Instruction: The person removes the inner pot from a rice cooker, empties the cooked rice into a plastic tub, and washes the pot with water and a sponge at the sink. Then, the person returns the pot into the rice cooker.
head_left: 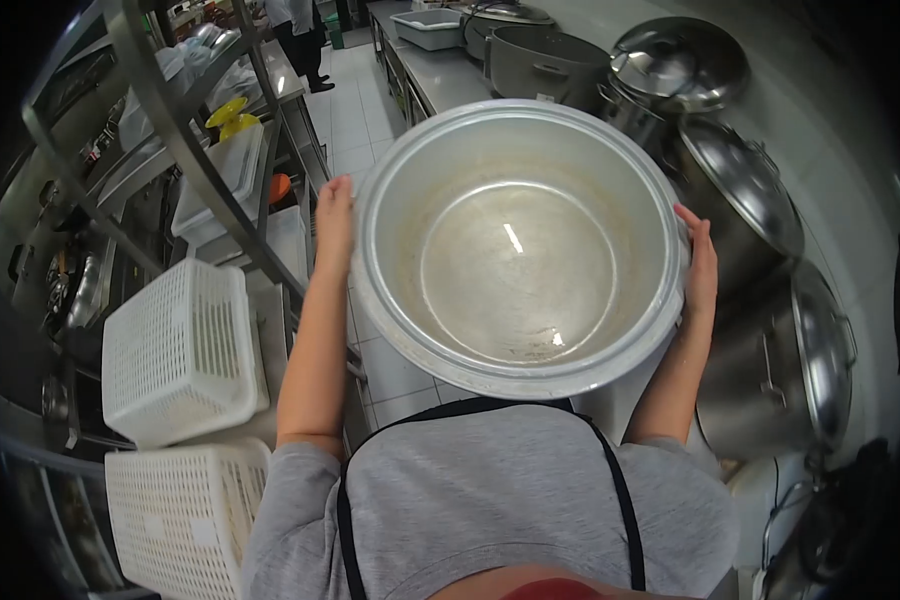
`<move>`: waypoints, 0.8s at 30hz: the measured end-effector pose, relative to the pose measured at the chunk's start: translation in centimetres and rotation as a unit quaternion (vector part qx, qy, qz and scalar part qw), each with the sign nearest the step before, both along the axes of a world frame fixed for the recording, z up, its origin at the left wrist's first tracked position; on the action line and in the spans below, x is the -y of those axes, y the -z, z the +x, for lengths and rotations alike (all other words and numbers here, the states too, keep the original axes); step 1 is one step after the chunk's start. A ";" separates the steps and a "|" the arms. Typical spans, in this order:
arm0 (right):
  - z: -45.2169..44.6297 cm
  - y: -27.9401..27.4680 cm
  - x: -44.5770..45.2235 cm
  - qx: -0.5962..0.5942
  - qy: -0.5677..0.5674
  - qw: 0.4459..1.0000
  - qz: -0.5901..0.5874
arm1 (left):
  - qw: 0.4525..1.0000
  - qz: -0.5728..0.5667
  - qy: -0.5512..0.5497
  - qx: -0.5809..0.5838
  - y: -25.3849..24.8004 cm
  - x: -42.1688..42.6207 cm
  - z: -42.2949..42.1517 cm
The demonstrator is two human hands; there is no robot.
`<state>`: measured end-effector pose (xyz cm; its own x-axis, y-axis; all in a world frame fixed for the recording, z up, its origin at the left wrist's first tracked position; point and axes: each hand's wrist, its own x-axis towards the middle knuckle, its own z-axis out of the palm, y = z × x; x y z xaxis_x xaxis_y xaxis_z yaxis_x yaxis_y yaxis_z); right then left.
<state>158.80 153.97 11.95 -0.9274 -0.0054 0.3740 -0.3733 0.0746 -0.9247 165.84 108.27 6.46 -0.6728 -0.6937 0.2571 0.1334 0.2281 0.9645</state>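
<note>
A large round metal pot [515,270], open at the top, is held in front of my body between both hands. Its inside shows a few shiny wet-looking spots and faint stains at the bottom. My left hand [334,222] is at the pot's left side, its fingers pointing forward and pressed together. On the right side, my right hand [702,262] rests against the outer wall below the rim, with its fingertips showing. The undersides of both grips are hidden by the pot.
White perforated baskets [180,350] and a metal rack [185,140] stand at the left. Large lidded pots [760,370] line the right side. A steel counter [425,75] holds a grey tub [428,30] and a dark pot [545,65]. A person [295,30] stands far ahead.
</note>
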 end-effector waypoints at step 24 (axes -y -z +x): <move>-45.9 -11.4 27.4 -0.214 0.076 0.921 -0.315 | 0.817 0.182 0.456 -0.301 -20.7 21.2 -58.3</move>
